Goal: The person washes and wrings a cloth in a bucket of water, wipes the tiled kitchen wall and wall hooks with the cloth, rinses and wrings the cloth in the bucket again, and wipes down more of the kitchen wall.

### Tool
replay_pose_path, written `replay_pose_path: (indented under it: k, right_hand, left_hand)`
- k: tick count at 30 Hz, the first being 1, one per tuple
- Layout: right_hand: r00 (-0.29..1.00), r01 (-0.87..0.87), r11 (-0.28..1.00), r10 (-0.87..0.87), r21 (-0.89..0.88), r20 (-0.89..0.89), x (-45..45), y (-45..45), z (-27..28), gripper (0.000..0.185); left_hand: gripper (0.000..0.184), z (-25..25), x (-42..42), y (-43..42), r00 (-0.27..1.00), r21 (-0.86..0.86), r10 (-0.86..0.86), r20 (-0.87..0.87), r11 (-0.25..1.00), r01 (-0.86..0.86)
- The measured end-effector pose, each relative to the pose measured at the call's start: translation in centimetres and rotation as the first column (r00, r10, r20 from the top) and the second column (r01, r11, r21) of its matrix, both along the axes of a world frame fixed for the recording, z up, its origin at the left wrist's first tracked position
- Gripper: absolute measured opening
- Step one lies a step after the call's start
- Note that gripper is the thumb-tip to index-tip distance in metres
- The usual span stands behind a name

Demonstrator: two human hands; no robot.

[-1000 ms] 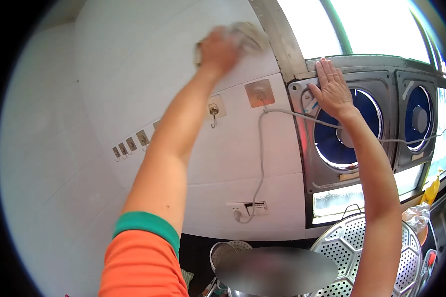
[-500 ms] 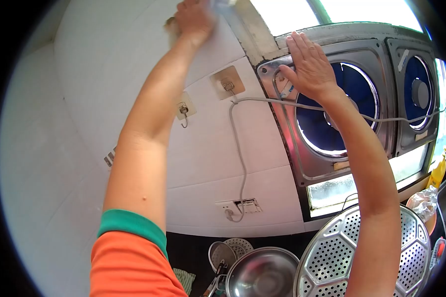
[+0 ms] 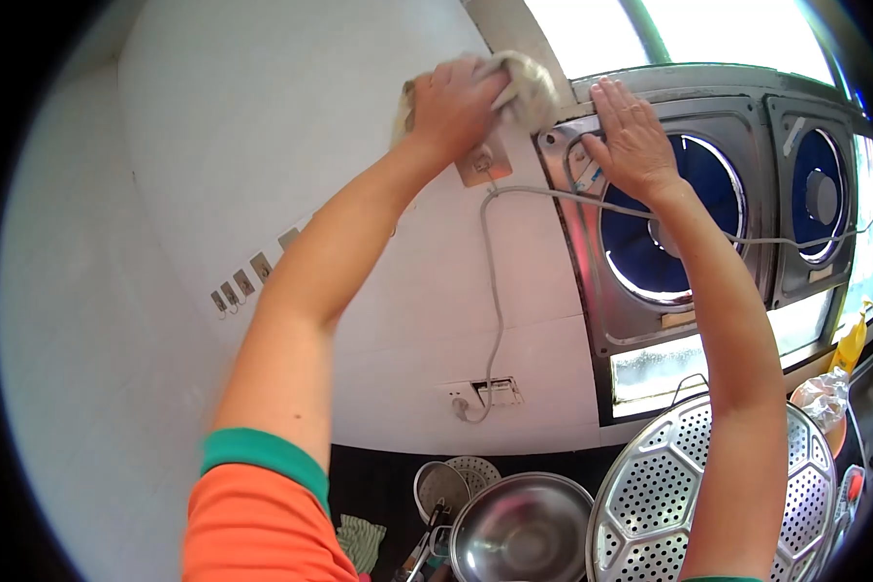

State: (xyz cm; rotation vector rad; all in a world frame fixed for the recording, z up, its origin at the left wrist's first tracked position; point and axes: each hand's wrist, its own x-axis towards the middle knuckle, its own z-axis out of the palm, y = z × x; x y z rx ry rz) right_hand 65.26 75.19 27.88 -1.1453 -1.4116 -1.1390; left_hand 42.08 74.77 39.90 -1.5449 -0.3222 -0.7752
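My left hand [image 3: 451, 114] is closed on a pale, crumpled cloth [image 3: 532, 95] and presses it to the white wall [image 3: 291, 126] near the window's corner. Some of the cloth shows on both sides of the hand, slightly blurred. Just below is a wall hook on a square plate [image 3: 490, 173], with a grey cable [image 3: 496, 281] running past it. My right hand [image 3: 635, 141] lies flat with fingers stretched against the upper left of a metal exhaust fan frame [image 3: 606, 320], its fingertips near the window ledge.
A second fan [image 3: 821, 194] sits to the right. More hooks [image 3: 243, 282] line the wall at left, and a plug is in a socket [image 3: 460, 407]. Below stand a steel bowl [image 3: 524, 529], a perforated steamer tray [image 3: 650, 485], strainers [image 3: 441, 490] and a striped cloth [image 3: 361, 543].
My left hand has moved right and down along the wall with the cloth, towards the fan frame. My right hand stays on the frame. The view has shifted slightly.
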Motion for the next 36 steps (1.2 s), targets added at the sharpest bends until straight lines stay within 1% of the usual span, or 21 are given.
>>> replay_pose_path:
  k: [1,4,5,6,8,9,11,12,13,16,17,19,21,24,25,28,31,34,36]
  right_hand:
    - [1.0,0.015,1.0,-0.015,0.002,-0.003,0.0,0.1,0.0,0.062]
    - [1.0,0.03,1.0,-0.03,-0.008,-0.004,-0.1,0.1,-0.2,0.063]
    - [0.999,0.037,0.999,-0.037,-0.016,-0.004,-0.3,-0.2,-0.2,0.063]
    - [0.999,0.049,0.999,-0.049,-0.021,0.0,-0.3,-0.6,0.1,0.063]
    - [0.998,0.059,0.995,-0.061,-0.086,-0.012,-0.3,-0.7,0.3,0.065]
    - [0.997,0.07,0.992,-0.072,-0.107,-0.014,-0.5,-1.0,0.4,0.065]
    - [0.997,0.073,0.986,-0.077,-0.151,-0.02,-0.6,-1.2,0.4,0.066]
    - [0.997,0.076,0.986,-0.079,-0.147,-0.014,-0.6,-1.3,0.6,0.066]
    - [0.997,0.078,0.986,-0.081,-0.148,-0.01,-0.5,-1.3,0.5,0.066]
    - [0.998,0.065,0.991,-0.065,-0.116,0.002,-0.1,-1.2,0.1,0.065]
    - [0.998,0.06,0.992,-0.06,-0.11,0.004,0.0,-1.3,0.0,0.064]
    - [0.999,0.038,0.997,-0.038,-0.07,0.0,-0.1,-1.0,-0.2,0.063]
    - [0.999,0.053,0.998,-0.053,-0.039,-0.002,-0.1,-0.7,-0.3,0.063]
    - [0.998,0.058,0.998,-0.058,0.011,-0.017,-0.5,0.1,-0.4,0.064]
    - [0.998,0.053,0.998,-0.052,0.026,-0.021,-0.5,0.4,-0.4,0.064]
    - [0.999,0.038,0.998,-0.037,0.048,-0.028,-0.4,0.5,-0.5,0.066]
    - [0.999,0.045,0.997,-0.043,0.057,-0.03,-0.4,0.6,-0.5,0.066]
    - [0.998,0.054,0.997,-0.053,0.051,-0.036,-0.4,0.6,-0.5,0.066]
    - [0.997,0.066,0.997,-0.065,0.033,-0.042,-0.5,0.5,-0.4,0.066]
  left_hand:
    - [0.037,-0.1,0.8,0.0,0.997,-0.011,0.003,0.071,1.0,-0.002]
    - [0.04,-0.4,1.5,1.0,0.986,0.01,-0.001,0.165,1.0,0.0]
    - [0.041,-1.0,1.7,1.1,0.974,-0.022,-0.007,0.224,1.0,0.012]
    - [0.041,-1.2,1.5,1.0,0.976,-0.036,0.011,0.219,0.999,-0.004]
    - [0.041,-1.8,1.9,0.9,0.979,-0.06,0.025,0.205,0.998,-0.013]
    - [0.038,-1.9,1.5,1.2,0.987,-0.031,0.116,0.109,0.993,-0.113]
    - [0.036,-2.6,1.8,-0.9,0.992,-0.13,0.084,0.091,0.989,-0.071]
    - [0.035,-2.8,2.0,-1.4,0.994,-0.184,0.07,0.085,0.981,-0.053]
    - [0.034,-2.4,2.1,-1.2,0.991,-0.132,0.107,0.078,0.987,-0.097]
    - [0.034,-0.3,1.8,-0.1,0.994,-0.095,0.109,0.014,0.99,-0.107]
    - [0.034,-0.1,1.8,0.3,0.996,0.011,0.087,0.003,0.996,-0.087]
    - [0.033,0.3,1.8,1.4,0.999,0.079,0.042,0.031,0.996,-0.044]
    - [0.031,0.7,2.1,2.0,0.999,0.141,-0.028,0.041,0.99,0.022]
    - [0.029,1.5,2.8,2.3,0.992,0.2,-0.101,0.081,0.976,0.083]
    - [0.026,1.0,3.4,-2.2,0.999,0.105,0.032,0.043,0.994,-0.036]
    - [0.026,1.6,3.7,-0.9,0.994,0.181,-0.029,0.105,0.983,0.01]
    - [0.027,2.2,4.2,-0.1,0.982,0.173,-0.028,0.187,0.985,-0.005]
    - [0.027,3.1,4.5,0.4,0.976,0.113,-0.055,0.212,0.993,0.031]
    - [0.025,3.0,4.7,0.3,0.968,0.099,-0.043,0.248,0.995,0.019]
